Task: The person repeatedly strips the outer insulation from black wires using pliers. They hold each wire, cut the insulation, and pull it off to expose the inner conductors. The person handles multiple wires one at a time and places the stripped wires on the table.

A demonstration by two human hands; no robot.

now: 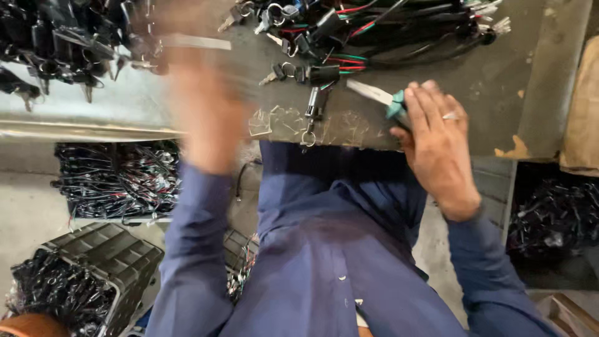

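Right hand (437,140) grips cutter (382,98) at counter (437,56) edge; left hand (203,106) blurred, fingers unreadable; blade near lock (315,100) wires risks nicking them

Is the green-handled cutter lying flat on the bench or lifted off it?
Flat, as far as shows: the green-handled cutter lies along the bench, blade pointing left, with the right hand covering its handle.

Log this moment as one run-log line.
left hand: blurred, unclear | right hand: holds teal-handled tool | workbench: wire harnesses
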